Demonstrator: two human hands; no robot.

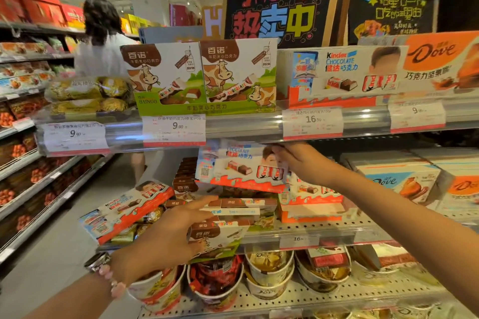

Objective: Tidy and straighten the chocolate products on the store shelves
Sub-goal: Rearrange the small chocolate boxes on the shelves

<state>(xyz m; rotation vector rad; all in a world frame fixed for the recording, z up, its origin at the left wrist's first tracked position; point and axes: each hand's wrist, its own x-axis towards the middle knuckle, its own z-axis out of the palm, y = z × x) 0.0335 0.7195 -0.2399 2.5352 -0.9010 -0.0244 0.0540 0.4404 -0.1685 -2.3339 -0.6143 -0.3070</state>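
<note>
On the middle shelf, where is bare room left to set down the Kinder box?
Bare perforated shelf shows in front of the orange Kinder tray, right of the Bainuo boxes. Left is crowded: a tilted Kinder box and stacked Bainuo under the left hand. The right hand holds the raised Kinder box.

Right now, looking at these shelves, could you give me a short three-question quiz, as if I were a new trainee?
1. True or false: the right hand holds a Kinder box just under the top shelf.
2. What does the left hand touch? A) paper tubs B) cow-print chocolate boxes C) a price tag
3. Fill in: the Kinder box at the left end of the middle shelf lies ____, not square to the edge.

Key: 1 true; 2 B; 3 tilted.
</note>
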